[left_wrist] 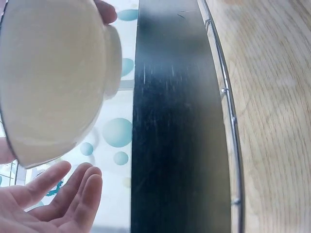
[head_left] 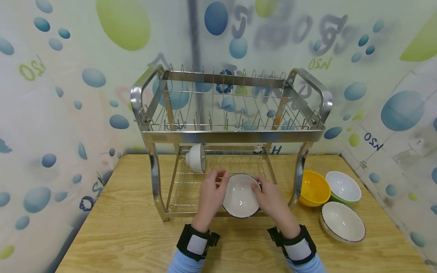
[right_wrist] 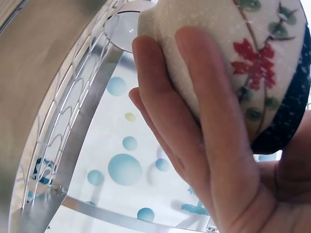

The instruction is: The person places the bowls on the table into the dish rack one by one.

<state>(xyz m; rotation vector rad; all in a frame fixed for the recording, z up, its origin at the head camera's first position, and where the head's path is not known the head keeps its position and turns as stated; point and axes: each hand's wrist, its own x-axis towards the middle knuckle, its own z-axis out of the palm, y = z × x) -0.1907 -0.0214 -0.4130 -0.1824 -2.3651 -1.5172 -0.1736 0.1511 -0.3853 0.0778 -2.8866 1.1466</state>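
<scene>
A white bowl (head_left: 241, 195) with a dark rim is tilted at the front of the lower rack, its inside facing the head camera. My right hand (head_left: 273, 199) grips its right side, thumb over the rim and fingers spread along the outside. In the right wrist view, the bowl (right_wrist: 257, 63) shows a red flower and green leaves. My left hand (head_left: 212, 195) is at the bowl's left edge with relaxed fingers. Below the bowl (left_wrist: 53, 82) in the left wrist view, the left fingers (left_wrist: 87, 194) show a gap from its wall.
The two-tier metal dish rack (head_left: 235, 136) stands on a wooden table (head_left: 119, 235). Another white bowl (head_left: 196, 158) stands on its side in the lower tier, left. Right of the rack are yellow bowls (head_left: 315, 186), a white-and-green bowl (head_left: 343, 185) and a dark-rimmed white bowl (head_left: 343, 222).
</scene>
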